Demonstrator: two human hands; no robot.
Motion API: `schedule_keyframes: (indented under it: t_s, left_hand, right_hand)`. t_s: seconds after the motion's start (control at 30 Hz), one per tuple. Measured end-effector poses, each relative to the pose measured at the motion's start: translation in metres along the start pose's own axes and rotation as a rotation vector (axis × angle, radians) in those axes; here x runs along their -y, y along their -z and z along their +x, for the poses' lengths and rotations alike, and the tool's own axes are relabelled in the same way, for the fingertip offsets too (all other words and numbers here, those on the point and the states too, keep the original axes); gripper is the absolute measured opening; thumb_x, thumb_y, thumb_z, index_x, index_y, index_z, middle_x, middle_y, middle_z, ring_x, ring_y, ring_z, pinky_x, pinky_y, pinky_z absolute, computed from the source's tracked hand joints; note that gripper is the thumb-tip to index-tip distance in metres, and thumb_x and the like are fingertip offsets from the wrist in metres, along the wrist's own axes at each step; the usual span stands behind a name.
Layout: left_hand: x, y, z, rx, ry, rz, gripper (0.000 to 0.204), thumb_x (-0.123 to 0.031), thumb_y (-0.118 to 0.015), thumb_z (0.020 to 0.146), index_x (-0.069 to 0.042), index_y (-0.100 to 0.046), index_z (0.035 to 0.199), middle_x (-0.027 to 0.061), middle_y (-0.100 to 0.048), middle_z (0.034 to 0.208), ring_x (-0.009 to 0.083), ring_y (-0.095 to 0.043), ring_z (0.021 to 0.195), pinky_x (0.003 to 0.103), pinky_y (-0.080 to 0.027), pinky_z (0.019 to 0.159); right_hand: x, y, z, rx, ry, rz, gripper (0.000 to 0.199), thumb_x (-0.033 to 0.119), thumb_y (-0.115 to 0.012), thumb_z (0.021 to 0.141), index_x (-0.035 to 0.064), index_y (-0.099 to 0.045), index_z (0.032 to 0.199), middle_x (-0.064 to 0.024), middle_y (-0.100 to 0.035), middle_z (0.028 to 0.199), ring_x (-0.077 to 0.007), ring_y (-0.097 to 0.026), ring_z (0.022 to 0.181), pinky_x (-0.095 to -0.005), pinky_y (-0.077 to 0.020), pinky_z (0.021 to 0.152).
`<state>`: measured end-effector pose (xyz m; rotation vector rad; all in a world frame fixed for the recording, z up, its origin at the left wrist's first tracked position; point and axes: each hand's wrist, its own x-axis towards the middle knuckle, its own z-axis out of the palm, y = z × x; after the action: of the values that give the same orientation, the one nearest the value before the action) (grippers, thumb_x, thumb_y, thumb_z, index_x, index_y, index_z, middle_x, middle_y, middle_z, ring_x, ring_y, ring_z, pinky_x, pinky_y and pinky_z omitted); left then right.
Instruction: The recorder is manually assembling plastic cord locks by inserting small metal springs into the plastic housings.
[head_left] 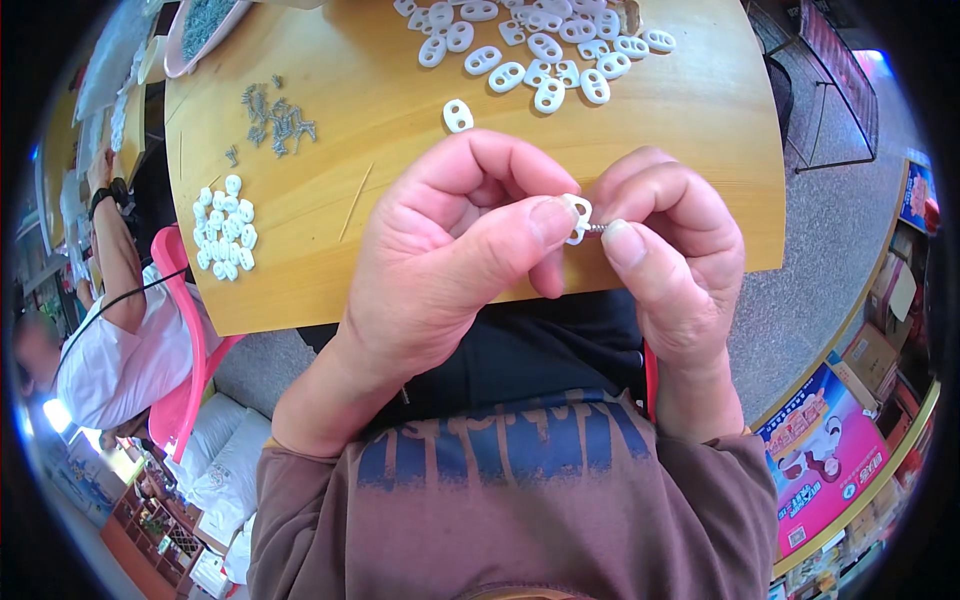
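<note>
My left hand pinches a small white plastic cord-lock piece between thumb and fingers, above the table's near edge. Facing it, my right hand is closed on a tiny metal spring, whose coils show between the fingertips and the white piece. The spring's far end touches or lies very close to the piece; which of the two I cannot tell. Just beyond my left hand lies a single white oval piece with two holes. Several similar loose white pieces are spread at the table's far side.
Small metal springs lie loose on the wooden table. Left of my hand are a thin wooden stick and a cluster of white cord locks. A bowl stands far left. Beyond sits another person on a pink chair.
</note>
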<state>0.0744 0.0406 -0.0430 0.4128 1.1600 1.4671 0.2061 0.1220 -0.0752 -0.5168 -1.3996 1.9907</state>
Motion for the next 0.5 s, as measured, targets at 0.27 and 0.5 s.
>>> schedule_keyframes:
  t_s: [0.27,0.5]
  left_hand:
    - [0.0015,-0.0001,-0.0007,-0.008,-0.016,0.005,0.013,-0.005,-0.054,0.078,0.0,-0.049,0.089,0.0063,-0.054,0.076,0.0097,-0.051,0.058,0.019,-0.042,0.052]
    - [0.0042,-0.0004,-0.005,-0.035,-0.097,0.084,0.013,-0.003,-0.053,0.078,0.001,-0.048,0.09,0.0066,-0.054,0.078,0.0094,-0.051,0.059,0.019,-0.042,0.054]
  right_hand:
    - [0.0002,-0.0014,0.0004,-0.01,-0.009,-0.003,0.006,-0.002,-0.055,0.073,0.0001,-0.051,0.076,-0.0035,-0.049,0.078,-0.0077,-0.045,0.07,-0.0191,-0.0361,0.062]
    - [-0.0058,-0.0029,0.0014,-0.055,0.121,-0.223,0.007,-0.003,-0.057,0.069,0.001,-0.051,0.071,-0.0039,-0.05,0.071,-0.0099,-0.046,0.064,-0.0204,-0.0367,0.057]
